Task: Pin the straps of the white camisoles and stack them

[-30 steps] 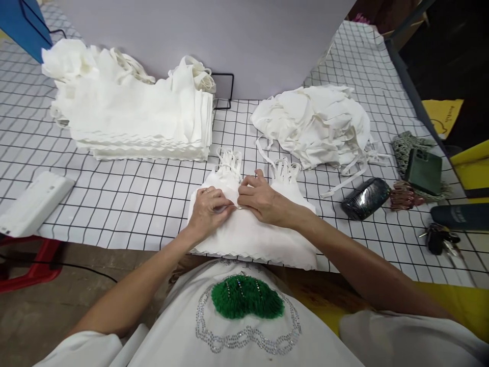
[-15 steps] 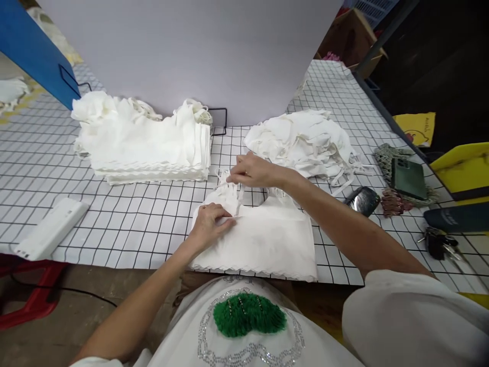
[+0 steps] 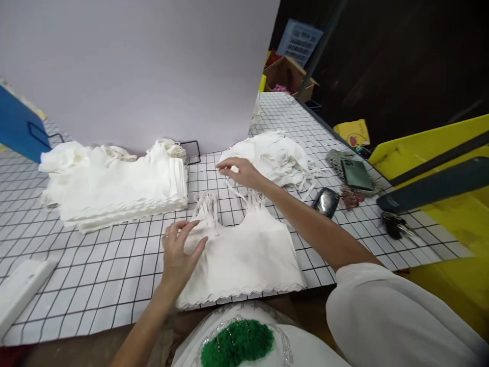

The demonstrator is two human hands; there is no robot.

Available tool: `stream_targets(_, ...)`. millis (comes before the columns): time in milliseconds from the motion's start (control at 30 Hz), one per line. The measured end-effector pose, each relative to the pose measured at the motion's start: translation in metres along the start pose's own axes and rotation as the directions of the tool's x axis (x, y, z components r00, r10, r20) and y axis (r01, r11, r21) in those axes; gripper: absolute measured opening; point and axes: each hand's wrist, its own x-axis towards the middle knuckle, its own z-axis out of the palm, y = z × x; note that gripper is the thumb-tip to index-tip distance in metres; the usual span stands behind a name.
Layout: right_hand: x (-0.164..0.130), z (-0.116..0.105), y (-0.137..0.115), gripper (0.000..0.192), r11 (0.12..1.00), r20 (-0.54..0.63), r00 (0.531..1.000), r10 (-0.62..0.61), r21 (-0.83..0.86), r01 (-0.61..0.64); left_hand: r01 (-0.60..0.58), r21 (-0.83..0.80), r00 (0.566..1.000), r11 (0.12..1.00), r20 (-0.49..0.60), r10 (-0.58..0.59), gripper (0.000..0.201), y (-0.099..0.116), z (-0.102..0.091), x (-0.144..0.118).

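A small stack of white strappy tops [image 3: 244, 255] lies flat in front of me, scalloped hems toward me and thin straps bunched at the far side. My left hand [image 3: 181, 252] is over the stack's left edge, thumb and fingers spread, holding nothing. Beyond the straps, my right hand [image 3: 242, 173] hovers at the near left edge of a loose heap of white garments [image 3: 275, 155]. Its fingers are stretched out with a gap to the thumb, and I see nothing gripped. A loose white strap curves just below that hand.
A neat pile of white tops [image 3: 118, 188] sits left, near a wire bookend [image 3: 193, 153] and a tall pale panel [image 3: 133, 66]. On the right are a black glossy object [image 3: 326, 202], a green phone [image 3: 357, 174], keys [image 3: 397, 224] and a dark bottle [image 3: 431, 188]. A white power strip [image 3: 25, 290] lies left.
My left hand has lifted off the fabric and opened. My right hand has moved from the straps toward the loose heap. The top garment's folded-over edge now lies flat. The view has swung right.
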Motion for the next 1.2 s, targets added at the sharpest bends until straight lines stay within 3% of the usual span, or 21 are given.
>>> stream_targets(67, -0.017, -0.028, 0.010, 0.019, 0.990, -0.132, 0.986, 0.101, -0.081, -0.112, -0.042, -0.021, 0.999, 0.999, -0.011, 0.042, 0.026, 0.006, -0.004, 0.008)
stream_targets(167, -0.041, -0.045, 0.018, 0.015, 0.957, -0.100, 0.978, 0.183, -0.211, -0.201, -0.076, -0.170, 0.985, 0.983, 0.140, 0.100, 0.020, 0.014, 0.004, 0.029)
stream_targets(233, -0.053, -0.038, 0.021, 0.013, 0.941, -0.035, 0.981, 0.190, -0.280, -0.192, -0.097, -0.210, 0.964, 0.973, 0.221, 0.144, 0.018, 0.016, 0.019, 0.051)
stream_targets(333, -0.062, -0.018, 0.022, 0.014, 0.926, -0.023, 0.984, 0.177, -0.334, -0.175, -0.230, -0.125, 0.935, 0.965, 0.245, 0.254, 0.020, 0.013, 0.051, 0.091)
stream_targets(467, -0.068, -0.003, 0.024, 0.017, 0.919, -0.064, 0.982, 0.177, -0.346, -0.188, -0.409, -0.035, 0.834, 0.912, 0.390, 0.389, 0.032, 0.009, 0.093, 0.141)
stream_targets(533, -0.071, -0.004, 0.026, 0.016, 0.924, -0.075, 0.981, 0.181, -0.328, -0.195, -0.432, -0.046, 0.800, 0.901, 0.441, 0.406, 0.025, 0.008, 0.108, 0.154)
stream_targets(633, -0.075, -0.009, 0.029, 0.016, 0.941, -0.095, 0.976, 0.195, -0.261, -0.213, -0.433, -0.064, 0.789, 0.899, 0.456, 0.412, 0.016, 0.010, 0.118, 0.158)
stream_targets(767, -0.075, -0.015, 0.028, 0.025, 0.967, -0.081, 0.971, 0.224, -0.102, -0.232, -0.394, -0.079, 0.820, 0.916, 0.420, 0.389, 0.014, 0.018, 0.108, 0.150)
stream_targets(900, -0.074, -0.020, 0.021, 0.039, 0.914, 0.159, 0.948, 0.277, 0.261, -0.311, -0.297, -0.108, 0.847, 0.949, 0.429, 0.314, 0.016, 0.029, 0.079, 0.143)
stream_targets(967, -0.077, -0.022, 0.015, 0.042, 0.849, 0.269, 0.922, 0.280, 0.379, -0.368, -0.153, -0.155, 0.837, 0.976, 0.504, 0.211, 0.022, 0.034, 0.061, 0.139)
stream_targets(1100, -0.083, -0.023, -0.002, 0.036, 0.857, 0.267, 0.930, 0.254, 0.384, -0.345, 0.220, -0.274, 0.798, 0.936, 0.602, -0.011, 0.033, 0.046, 0.036, 0.131)
stream_targets(1200, -0.084, -0.019, -0.016, 0.035, 0.838, 0.353, 0.927, 0.128, 0.461, -0.292, 0.295, -0.378, 0.807, 0.877, 0.590, -0.017, 0.037, 0.058, 0.028, 0.129)
